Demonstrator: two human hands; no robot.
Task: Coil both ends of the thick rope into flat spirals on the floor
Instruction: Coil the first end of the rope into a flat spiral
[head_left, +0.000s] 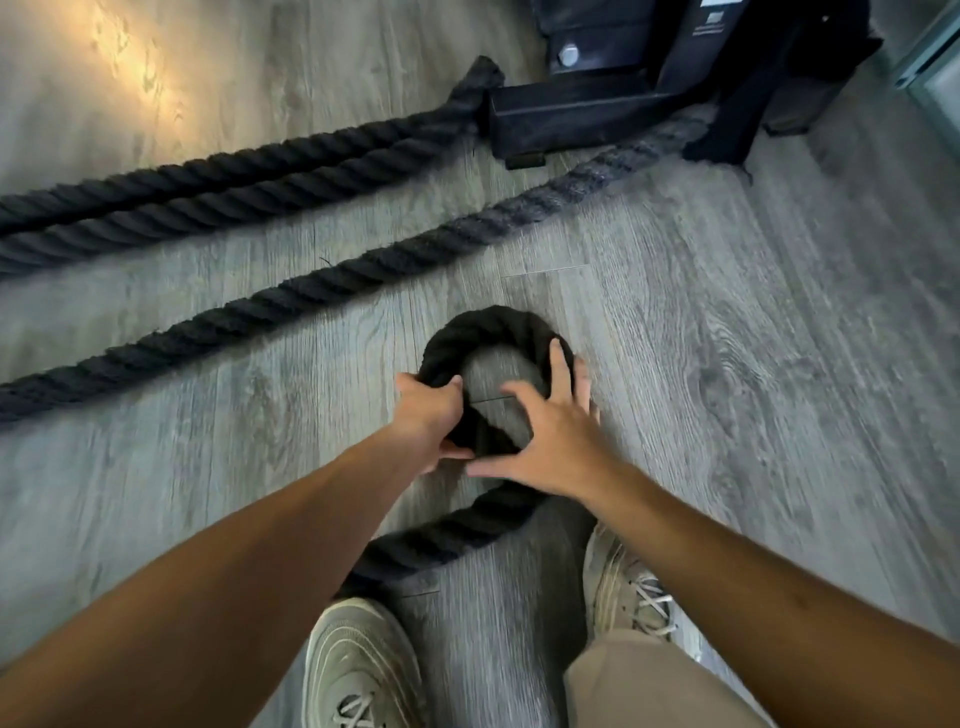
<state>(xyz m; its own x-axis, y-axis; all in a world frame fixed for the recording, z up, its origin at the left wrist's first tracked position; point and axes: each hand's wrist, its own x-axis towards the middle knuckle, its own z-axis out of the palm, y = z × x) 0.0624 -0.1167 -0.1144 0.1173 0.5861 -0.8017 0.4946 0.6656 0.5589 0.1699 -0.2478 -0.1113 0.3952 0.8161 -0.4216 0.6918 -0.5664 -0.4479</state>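
One rope (322, 283), two hands, two shoes, one black frame (597, 114).

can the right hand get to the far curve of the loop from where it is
Probably yes: the right hand already lies spread on the rope loop, its fingers on the right side, with nothing between them and the far curve.

Black twisted rope (322, 291), grey wood-grain floor (727, 338), beige laced shoes (358, 670), black frame (597, 114).

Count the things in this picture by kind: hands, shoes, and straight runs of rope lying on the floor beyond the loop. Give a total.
Hands: 2, left hand and right hand
Shoes: 2, left, right
Straight rope runs: 3
Total: 7
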